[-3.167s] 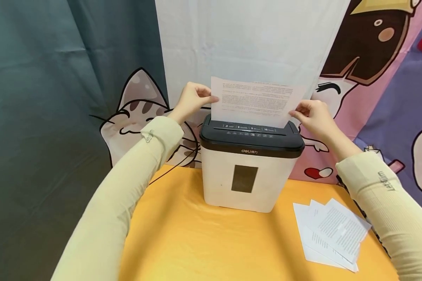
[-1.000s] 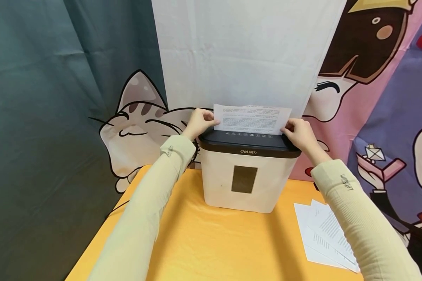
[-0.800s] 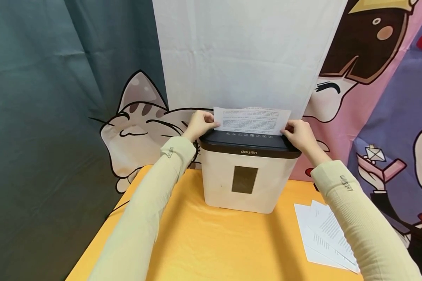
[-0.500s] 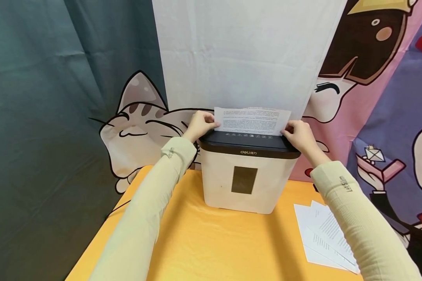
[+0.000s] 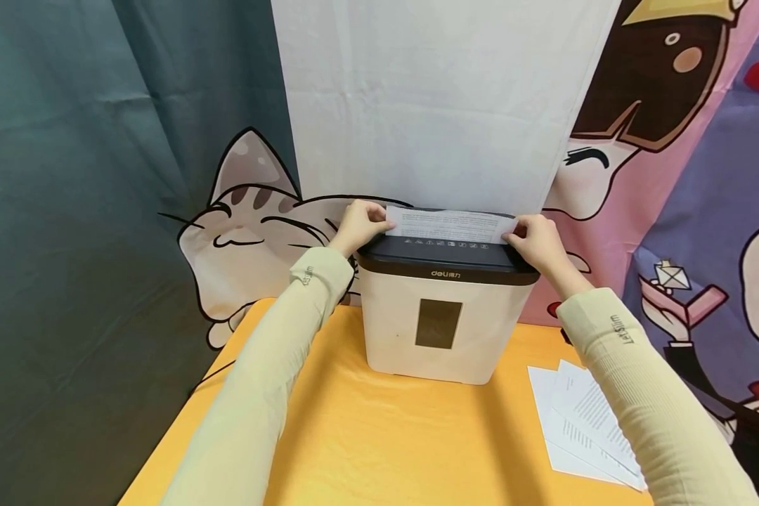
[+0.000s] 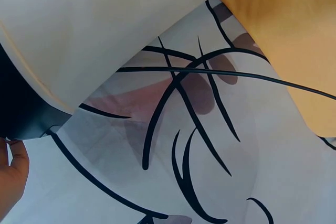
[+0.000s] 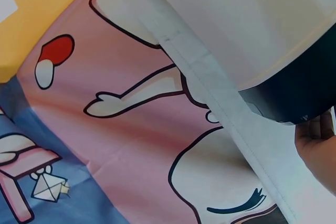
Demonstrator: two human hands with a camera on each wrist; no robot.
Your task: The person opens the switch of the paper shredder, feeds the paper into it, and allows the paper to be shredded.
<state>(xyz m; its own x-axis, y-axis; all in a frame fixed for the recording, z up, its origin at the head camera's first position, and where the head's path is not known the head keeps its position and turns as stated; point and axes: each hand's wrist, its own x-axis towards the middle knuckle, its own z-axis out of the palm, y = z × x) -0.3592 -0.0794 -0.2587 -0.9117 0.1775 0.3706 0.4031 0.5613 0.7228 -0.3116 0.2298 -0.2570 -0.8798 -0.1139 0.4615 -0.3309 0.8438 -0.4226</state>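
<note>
A printed sheet of paper [image 5: 445, 225] stands in the slot of a paper shredder [image 5: 386, 323], white with a black top; only a low strip shows above the lid. At its left edge my left hand [image 5: 360, 226] pinches the sheet between thumb and fingers. My right hand [image 5: 536, 242] does the same at the right edge, close over the lid. In the left wrist view, part of the left hand [image 6: 14, 174] shows by the shredder's dark top [image 6: 26, 108]. Fingers of the right hand [image 7: 317, 142] appear against the dark top [image 7: 299, 87] in the right wrist view; both wrist views hide the sheet.
Several printed sheets [image 5: 582, 422] lie overlapping on the yellow tabletop [image 5: 379, 443], right of the shredder, partly covered by the right sleeve. A black cable [image 5: 211, 376] runs over the table's left side. Cartoon-printed cloth [image 5: 228, 232] hangs close behind.
The sheet has sunk steadily into the shredder, its top edge now much lower. Both hands came down and inward earlier; over the last half second they have barely moved while the sheet dropped.
</note>
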